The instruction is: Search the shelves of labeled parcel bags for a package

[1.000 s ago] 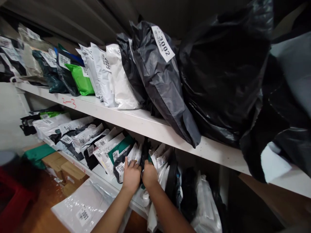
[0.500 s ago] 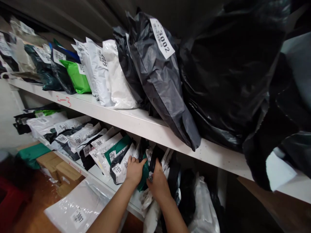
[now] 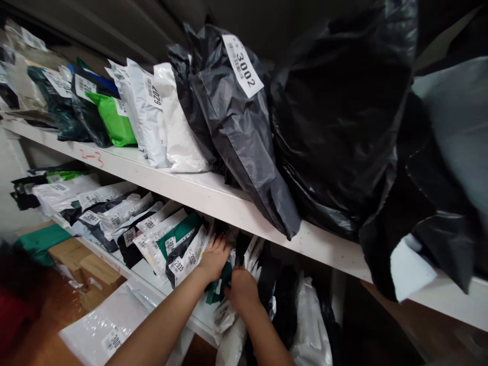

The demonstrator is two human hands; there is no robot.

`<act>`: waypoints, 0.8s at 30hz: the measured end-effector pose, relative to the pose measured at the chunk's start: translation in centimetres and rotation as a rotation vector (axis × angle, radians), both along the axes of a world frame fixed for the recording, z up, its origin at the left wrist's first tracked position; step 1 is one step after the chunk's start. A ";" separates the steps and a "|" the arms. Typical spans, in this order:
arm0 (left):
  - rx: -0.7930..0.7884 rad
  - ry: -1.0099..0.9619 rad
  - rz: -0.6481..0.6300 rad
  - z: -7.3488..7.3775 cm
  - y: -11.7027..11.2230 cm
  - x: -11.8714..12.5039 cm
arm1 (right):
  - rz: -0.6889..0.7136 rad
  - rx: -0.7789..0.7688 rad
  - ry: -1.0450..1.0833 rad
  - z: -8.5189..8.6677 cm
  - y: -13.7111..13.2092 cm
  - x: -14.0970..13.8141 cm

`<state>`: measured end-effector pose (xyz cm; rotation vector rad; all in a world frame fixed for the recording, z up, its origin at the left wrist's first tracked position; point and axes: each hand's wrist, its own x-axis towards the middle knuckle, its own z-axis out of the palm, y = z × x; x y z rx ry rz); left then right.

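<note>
Left hand (image 3: 214, 260): reaches deeper over the lower shelf (image 3: 151, 275); thumb no longer juts right.
Right hand (image 3: 244, 292): lower, fingers curled; half a second ago, they extend up along the black pouch (image 3: 242, 248).
Green pouch (image 3: 219, 284): lower part shows between hands; mostly hidden one second ago.
Label 3007 (image 3: 112, 339): now partly covered by left forearm (image 3: 163, 320).
View: shelf contents sit farther left.
</note>
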<state>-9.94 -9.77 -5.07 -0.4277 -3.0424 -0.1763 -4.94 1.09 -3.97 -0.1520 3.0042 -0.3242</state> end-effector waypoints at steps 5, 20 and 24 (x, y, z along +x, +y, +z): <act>0.114 0.015 0.202 0.3 2.2 -2.9 | -0.018 -0.070 0.031 -0.6 0.4 0.0; -0.073 -0.127 -0.151 -0.4 -1.2 1.1 | 0.044 -0.175 0.177 -2.0 1.8 0.2; -0.161 -0.231 -0.266 1.4 -3.3 1.3 | 0.106 -0.163 0.174 -2.2 2.1 0.6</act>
